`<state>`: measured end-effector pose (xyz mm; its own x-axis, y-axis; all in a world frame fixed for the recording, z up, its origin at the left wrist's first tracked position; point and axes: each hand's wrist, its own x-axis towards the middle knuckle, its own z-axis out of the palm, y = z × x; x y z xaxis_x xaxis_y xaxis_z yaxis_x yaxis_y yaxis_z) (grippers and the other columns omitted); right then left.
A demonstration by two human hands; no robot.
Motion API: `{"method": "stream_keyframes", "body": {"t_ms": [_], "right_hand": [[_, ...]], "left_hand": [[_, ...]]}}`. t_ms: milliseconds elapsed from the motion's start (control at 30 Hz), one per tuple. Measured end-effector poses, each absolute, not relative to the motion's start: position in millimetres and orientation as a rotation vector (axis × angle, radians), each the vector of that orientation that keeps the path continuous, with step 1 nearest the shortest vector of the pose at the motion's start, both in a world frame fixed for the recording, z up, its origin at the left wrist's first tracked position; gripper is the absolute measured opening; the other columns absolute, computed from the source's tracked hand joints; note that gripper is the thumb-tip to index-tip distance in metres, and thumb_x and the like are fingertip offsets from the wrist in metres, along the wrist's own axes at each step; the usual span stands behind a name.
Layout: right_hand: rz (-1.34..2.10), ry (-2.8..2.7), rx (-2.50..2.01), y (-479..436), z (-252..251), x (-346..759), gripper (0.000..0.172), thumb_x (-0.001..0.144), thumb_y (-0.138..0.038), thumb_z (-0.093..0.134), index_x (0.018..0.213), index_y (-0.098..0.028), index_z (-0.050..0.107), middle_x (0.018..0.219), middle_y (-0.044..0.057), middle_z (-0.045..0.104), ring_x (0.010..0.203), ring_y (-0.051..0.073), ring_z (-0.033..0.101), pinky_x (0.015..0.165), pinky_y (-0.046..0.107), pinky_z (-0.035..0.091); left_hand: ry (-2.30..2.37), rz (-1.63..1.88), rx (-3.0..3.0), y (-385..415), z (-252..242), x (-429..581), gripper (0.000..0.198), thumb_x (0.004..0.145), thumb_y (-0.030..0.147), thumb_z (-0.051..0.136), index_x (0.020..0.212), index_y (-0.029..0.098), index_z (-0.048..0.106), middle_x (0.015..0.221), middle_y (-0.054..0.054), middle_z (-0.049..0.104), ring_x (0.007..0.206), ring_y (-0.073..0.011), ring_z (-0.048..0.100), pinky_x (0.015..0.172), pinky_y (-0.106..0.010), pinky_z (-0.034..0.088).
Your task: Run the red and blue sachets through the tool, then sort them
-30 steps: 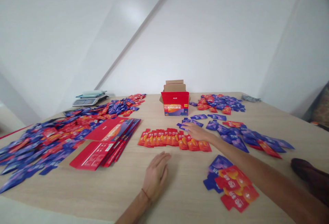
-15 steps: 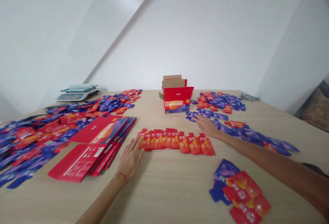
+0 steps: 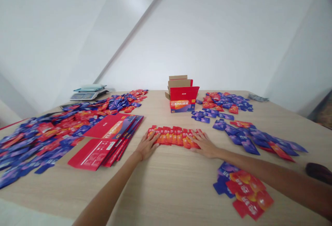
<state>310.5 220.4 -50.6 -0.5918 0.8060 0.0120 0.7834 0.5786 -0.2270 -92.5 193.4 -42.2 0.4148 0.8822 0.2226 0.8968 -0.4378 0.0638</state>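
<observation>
A row of overlapping red-orange sachets point(image 3: 174, 137) lies across the middle of the table. My left hand point(image 3: 148, 144) rests on the row's left end, fingers stretched out over the sachets there. On the right end lies my right hand point(image 3: 203, 143), palm down with fingers spread, covering part of the last sachets. Beyond the row stands a red and purple carton point(image 3: 183, 101), its top flaps up. Nearer to me, below my right forearm, is a small group of red and purple sachets point(image 3: 246, 191).
Flattened red cartons point(image 3: 89, 153) are stacked left of the row, beside a large heap of mixed sachets point(image 3: 49, 132). A scale point(image 3: 86, 95) sits at the back left. More purple sachets point(image 3: 243, 136) and a mixed pile point(image 3: 225, 101) lie to the right. A dark object point(image 3: 319, 173) is at the right edge.
My right hand has come back from the purple sachets onto the row's right end. The row is now shorter, its sachets closer together. The view has shifted slightly.
</observation>
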Motion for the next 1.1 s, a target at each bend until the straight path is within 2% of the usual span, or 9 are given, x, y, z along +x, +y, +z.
{"method": "stream_keyframes", "body": {"t_ms": [100, 433, 600, 800, 1000, 1100], "right_hand": [[0.293, -2.679, -1.384, 230, -51, 296, 0.082, 0.092, -0.078, 0.035, 0.161, -0.039, 0.013, 0.170, 0.005, 0.001, 0.154, 0.043, -0.005, 0.119, 0.068, 0.006], [0.349, -2.561, -1.551, 267, -44, 262, 0.107, 0.076, -0.093, 0.042, 0.162, -0.033, 0.019, 0.171, 0.012, 0.003, 0.153, 0.048, -0.005, 0.117, 0.069, 0.003], [0.333, -2.592, -1.481, 292, -46, 247, 0.100, 0.081, -0.089, 0.038, 0.162, -0.034, 0.017, 0.171, 0.010, 0.005, 0.153, 0.046, -0.004, 0.118, 0.068, 0.002], [0.366, -2.633, -1.470, 333, -45, 237, 0.095, 0.086, -0.085, 0.034, 0.162, -0.032, 0.018, 0.171, 0.010, 0.002, 0.154, 0.046, -0.003, 0.118, 0.068, 0.003], [0.373, -2.624, -1.451, 328, -44, 246, 0.091, 0.089, -0.083, 0.031, 0.162, -0.032, 0.018, 0.171, 0.011, 0.001, 0.154, 0.045, -0.005, 0.118, 0.068, 0.003], [0.368, -2.623, -1.456, 316, -42, 251, 0.093, 0.087, -0.084, 0.033, 0.162, -0.033, 0.017, 0.170, 0.011, 0.002, 0.153, 0.046, -0.006, 0.117, 0.071, 0.002]], "left_hand": [[-1.506, -0.367, -2.623, 207, -44, -90, 0.059, 0.106, 0.054, 0.033, 0.159, 0.028, 0.032, 0.160, -0.006, 0.039, 0.152, -0.0264, 0.026, 0.125, -0.051, 0.019], [-1.560, -0.377, -2.688, 248, -44, -98, 0.066, 0.103, 0.061, 0.037, 0.159, 0.026, 0.032, 0.162, -0.008, 0.036, 0.154, -0.0301, 0.020, 0.125, -0.053, 0.017], [-1.608, -0.411, -2.713, 275, -50, -104, 0.069, 0.100, 0.065, 0.040, 0.158, 0.028, 0.034, 0.163, -0.006, 0.035, 0.154, -0.0294, 0.020, 0.125, -0.051, 0.016], [-1.733, -0.461, -2.676, 311, -55, -109, 0.070, 0.099, 0.063, 0.043, 0.157, 0.024, 0.038, 0.161, -0.010, 0.037, 0.153, -0.0348, 0.019, 0.124, -0.057, 0.014], [-1.716, -0.520, -2.705, 306, -51, -121, 0.066, 0.097, 0.059, 0.049, 0.152, 0.021, 0.047, 0.160, -0.010, 0.040, 0.153, -0.0322, 0.022, 0.125, -0.051, 0.018], [-1.711, -0.548, -2.722, 297, -51, -127, 0.064, 0.098, 0.056, 0.048, 0.151, 0.021, 0.048, 0.161, -0.011, 0.038, 0.153, -0.0331, 0.023, 0.123, -0.054, 0.022]]}}
